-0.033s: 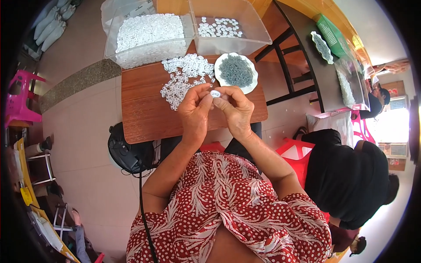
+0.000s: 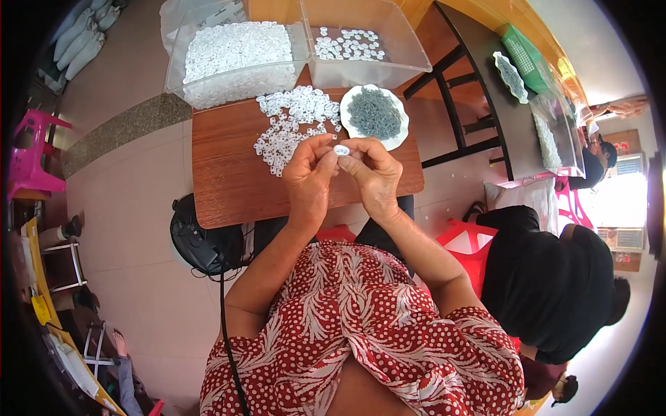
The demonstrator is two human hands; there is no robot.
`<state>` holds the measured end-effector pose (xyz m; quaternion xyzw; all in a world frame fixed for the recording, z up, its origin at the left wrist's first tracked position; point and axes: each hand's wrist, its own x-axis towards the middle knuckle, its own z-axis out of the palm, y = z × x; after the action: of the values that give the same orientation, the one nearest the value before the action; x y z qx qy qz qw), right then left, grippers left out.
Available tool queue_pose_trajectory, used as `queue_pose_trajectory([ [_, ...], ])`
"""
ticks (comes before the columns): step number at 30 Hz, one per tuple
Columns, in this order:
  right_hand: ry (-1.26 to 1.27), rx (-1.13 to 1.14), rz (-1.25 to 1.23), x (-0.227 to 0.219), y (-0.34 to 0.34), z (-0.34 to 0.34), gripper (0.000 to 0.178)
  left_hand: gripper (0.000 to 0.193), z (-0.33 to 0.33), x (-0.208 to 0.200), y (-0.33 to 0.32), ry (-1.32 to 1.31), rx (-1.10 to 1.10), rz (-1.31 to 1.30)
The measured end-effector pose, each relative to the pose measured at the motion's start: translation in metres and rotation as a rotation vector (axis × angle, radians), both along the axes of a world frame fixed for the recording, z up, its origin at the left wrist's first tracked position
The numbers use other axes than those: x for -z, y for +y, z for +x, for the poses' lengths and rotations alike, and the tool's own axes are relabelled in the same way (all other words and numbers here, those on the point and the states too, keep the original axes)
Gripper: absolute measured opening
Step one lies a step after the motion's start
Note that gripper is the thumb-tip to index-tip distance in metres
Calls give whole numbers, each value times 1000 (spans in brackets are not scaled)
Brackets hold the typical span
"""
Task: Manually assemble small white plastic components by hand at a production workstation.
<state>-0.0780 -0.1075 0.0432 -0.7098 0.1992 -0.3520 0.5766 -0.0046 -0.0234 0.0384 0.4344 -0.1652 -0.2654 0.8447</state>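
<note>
Above the near part of the wooden table (image 2: 239,187), a small white oval plastic piece (image 2: 340,150) with darker marks on its face is pinched between fingertips. My left hand (image 2: 309,182) grips it from the left with thumb and fingers. From the right, my right hand (image 2: 375,182) closes its thumb and index finger on the same piece. Just beyond the hands lies a loose pile of similar white pieces (image 2: 298,107). A scalloped white plate (image 2: 397,141) heaped with small grey-blue parts (image 2: 374,112) stands close to my right fingers.
At the table's far side, a clear bin (image 2: 239,82) is full of white pieces; another clear bin (image 2: 374,71) holds scattered finished-looking ovals. A dark side table (image 2: 479,69) stands right. A person in black (image 2: 555,277) sits close on my right. A black bag (image 2: 201,239) is at left.
</note>
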Motion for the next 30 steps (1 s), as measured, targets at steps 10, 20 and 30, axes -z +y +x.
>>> queue_pose_trajectory([
  [10,230,241,-308,-17,-138,62,14,17,91,88,41,-26,-218,531],
  [20,346,282,-924,-7,-174,106,19,13,112,98,42,-554,-290,862],
  [30,376,-60,-527,78,-73,24,14,25,112,125,41,-954,-377,1134],
])
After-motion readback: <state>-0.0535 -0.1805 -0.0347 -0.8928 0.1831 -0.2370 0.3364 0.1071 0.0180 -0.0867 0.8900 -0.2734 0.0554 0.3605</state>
